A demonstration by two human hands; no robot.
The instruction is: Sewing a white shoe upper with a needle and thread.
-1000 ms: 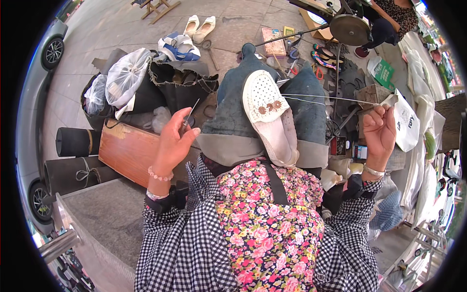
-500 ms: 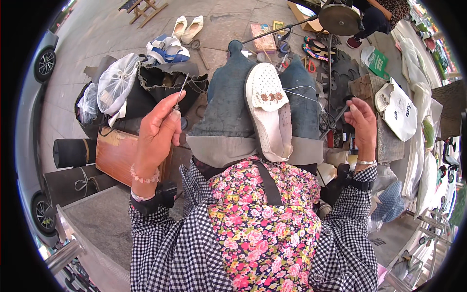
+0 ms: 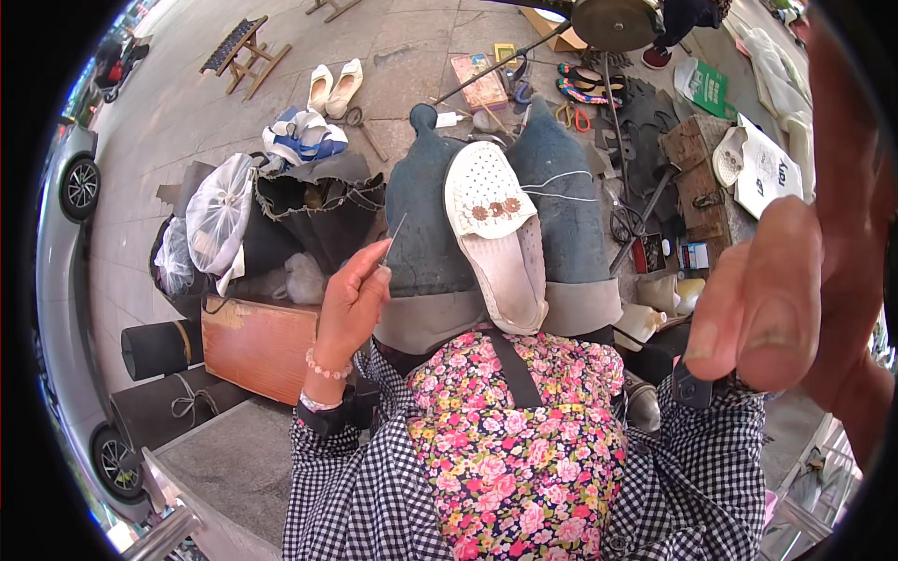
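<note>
A white perforated slip-on shoe (image 3: pixel 496 201) with brown flower ornaments lies across my lap, toe pointing away. A pale thread (image 3: pixel 566 176) runs from its right side in a loop over my right trouser leg. My left hand (image 3: pixel 354 301) is closed around an awl (image 3: pixel 397 238), its thin metal spike angled up and away, left of the shoe and apart from it. My right hand (image 3: pixel 776 290) is raised very close to the camera at the right. Its visible fingertips press together; anything held between them is hidden.
Left of me stand a dark bag (image 3: pixel 313 196) with a clear plastic sack, an orange-brown wooden box (image 3: pixel 257 346) and black rolls. Beyond my knees are scissors (image 3: pixel 572 117), sandals and an iron machine wheel (image 3: pixel 613 21). A wooden crate (image 3: pixel 697 178) and white bag (image 3: pixel 767 173) are on the right.
My right hand has risen from beside the tools to close before the camera. My left hand, still gripping the awl, has come inward nearer the shoe and the awl tip is lower.
</note>
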